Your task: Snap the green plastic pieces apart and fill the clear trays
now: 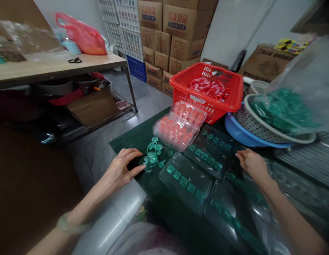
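Note:
My left hand [124, 167] is at the left edge of the dark green table [156, 186], thumb and fingers apart beside a heap of translucent green jelly-like pieces [152, 158]. Its thumb tip reaches the heap's near side. My right hand [251, 163] is over the right part of the table, its fingers pinched together; whatever they hold, if anything, is too small to make out. Beneath and around it lie several clear plastic trays [189, 164], each with a row of green cubes [184, 181]. An open clear box [164, 139] of wrapped pinkish-orange pieces [177, 130] lies beyond the heap.
A red basket [199, 102] of red-wrapped pieces stands at the back. To its right, a blue basin [241, 131] supports a grey colander [283, 132] with bagged green pieces [286, 109]. Cartons [185, 24] are stacked behind. A side table [100, 61] bears a red bag [87, 39] and scissors [74, 60].

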`<state>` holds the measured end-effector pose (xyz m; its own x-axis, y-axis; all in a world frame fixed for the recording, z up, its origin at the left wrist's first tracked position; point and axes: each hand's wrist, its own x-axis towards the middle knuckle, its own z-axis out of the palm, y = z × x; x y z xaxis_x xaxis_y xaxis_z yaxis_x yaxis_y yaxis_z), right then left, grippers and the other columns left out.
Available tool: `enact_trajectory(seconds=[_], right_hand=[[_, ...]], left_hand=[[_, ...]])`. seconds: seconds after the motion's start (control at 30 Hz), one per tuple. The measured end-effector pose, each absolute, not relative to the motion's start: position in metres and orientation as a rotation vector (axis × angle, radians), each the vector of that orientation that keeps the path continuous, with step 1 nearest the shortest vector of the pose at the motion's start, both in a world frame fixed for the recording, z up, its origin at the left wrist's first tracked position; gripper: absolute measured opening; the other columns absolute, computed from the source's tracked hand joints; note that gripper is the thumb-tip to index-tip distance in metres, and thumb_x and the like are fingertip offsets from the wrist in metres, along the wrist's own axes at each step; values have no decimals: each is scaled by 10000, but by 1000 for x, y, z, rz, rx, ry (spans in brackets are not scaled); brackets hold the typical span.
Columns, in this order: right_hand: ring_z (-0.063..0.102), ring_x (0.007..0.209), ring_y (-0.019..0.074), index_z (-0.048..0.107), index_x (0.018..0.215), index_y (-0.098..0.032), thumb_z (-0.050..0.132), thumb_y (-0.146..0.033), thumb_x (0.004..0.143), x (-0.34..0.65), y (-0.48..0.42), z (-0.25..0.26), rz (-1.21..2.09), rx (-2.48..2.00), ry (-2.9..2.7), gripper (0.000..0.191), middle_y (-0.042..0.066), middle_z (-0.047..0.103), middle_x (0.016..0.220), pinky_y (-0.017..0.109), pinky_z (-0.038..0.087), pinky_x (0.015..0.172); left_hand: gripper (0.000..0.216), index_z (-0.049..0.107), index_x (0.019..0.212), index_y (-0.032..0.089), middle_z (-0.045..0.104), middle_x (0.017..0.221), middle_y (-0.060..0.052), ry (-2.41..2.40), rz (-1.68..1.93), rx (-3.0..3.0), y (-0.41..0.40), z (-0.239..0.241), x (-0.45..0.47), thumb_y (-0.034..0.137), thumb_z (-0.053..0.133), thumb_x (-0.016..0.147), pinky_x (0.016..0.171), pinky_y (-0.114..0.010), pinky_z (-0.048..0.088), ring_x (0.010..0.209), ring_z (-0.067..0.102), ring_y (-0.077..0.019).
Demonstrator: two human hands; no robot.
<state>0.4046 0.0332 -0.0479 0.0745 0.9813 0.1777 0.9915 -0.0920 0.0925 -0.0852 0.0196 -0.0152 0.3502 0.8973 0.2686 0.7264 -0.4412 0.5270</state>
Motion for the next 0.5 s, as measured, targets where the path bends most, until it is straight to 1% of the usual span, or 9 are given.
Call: enact_trajectory(seconds=[0.07,0.13,0.23,0.3,0.4,0.5], right_hand=[[595,649,190,649,905,-151,393,-317,856,400,29,-47,-397,-2326,-2063,309,101,635,847,285,405,552],[603,660,212,610,1013,-133,402,-348,854,397,25,-43,-453,-2377,-2029,339,108,644,856,299,404,545],[609,678,242,548,1117,-114,462,-400,821,399,20,-37,-420,-2400,-2006,421,112,656,820,313,405,540],[608,700,249,549,1122,-122,482,-406,809,399,17,-32,-423,-2379,-2006,429,127,654,849,317,402,532],[600,718,240,565,1109,-152,478,-385,813,385,12,-21,-508,-2300,-1964,386,145,637,926,318,394,521],[586,687,208,578,1073,-172,478,-362,817,342,4,-7,-454,-2092,-1902,334,95,633,867,310,415,562]], left_hand=[[320,583,1014,175,584,1024,-81,1393,736,2308,18,-11,-83,383,573,771,821,-328,429,933,523,-201],[276,598,994,172,596,991,-77,1351,784,2298,22,-4,-76,361,540,802,809,-313,426,909,527,-186],[235,638,937,181,616,912,-71,1357,783,2350,34,5,-61,321,474,843,775,-305,419,859,532,-179],[244,667,871,185,619,849,-77,1433,639,2443,44,8,-49,351,496,820,742,-328,410,822,529,-202],[235,680,763,181,613,783,-84,1523,445,2523,56,6,-35,381,557,757,703,-350,390,794,518,-232],[145,670,707,194,608,757,-58,1486,429,2512,63,2,-32,266,550,744,691,-320,380,791,511,-212]])
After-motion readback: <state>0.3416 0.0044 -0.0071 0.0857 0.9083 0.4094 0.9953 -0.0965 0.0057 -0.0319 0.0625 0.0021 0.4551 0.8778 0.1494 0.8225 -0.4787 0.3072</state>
